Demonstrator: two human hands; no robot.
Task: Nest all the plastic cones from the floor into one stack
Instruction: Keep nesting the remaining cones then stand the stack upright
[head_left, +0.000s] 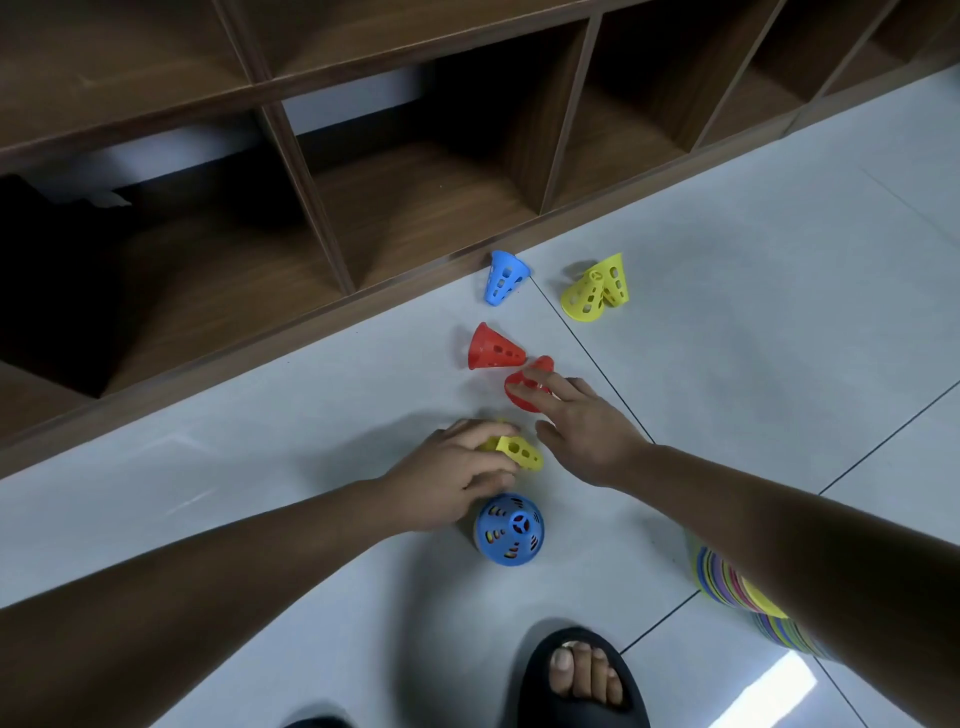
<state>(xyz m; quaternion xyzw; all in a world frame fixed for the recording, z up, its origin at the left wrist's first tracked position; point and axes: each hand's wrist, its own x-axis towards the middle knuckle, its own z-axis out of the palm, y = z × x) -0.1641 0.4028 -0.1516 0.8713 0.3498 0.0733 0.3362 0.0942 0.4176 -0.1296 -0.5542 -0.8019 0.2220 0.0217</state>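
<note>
The left hand (457, 478) curls its fingers round a yellow cone (519, 453), just beside the upright blue-topped stack (509, 530). The right hand (584, 428) has its fingers spread straight, fingertips touching a red cone (519, 401) on the floor (727, 260). Farther off lie a second red cone (493, 349), a blue cone (503, 278) and two yellow cones (595, 288).

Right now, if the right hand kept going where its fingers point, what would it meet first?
The nearer red cone, tipped on the floor; fingertips of the right hand seem to reach it, though depth is unclear.
</note>
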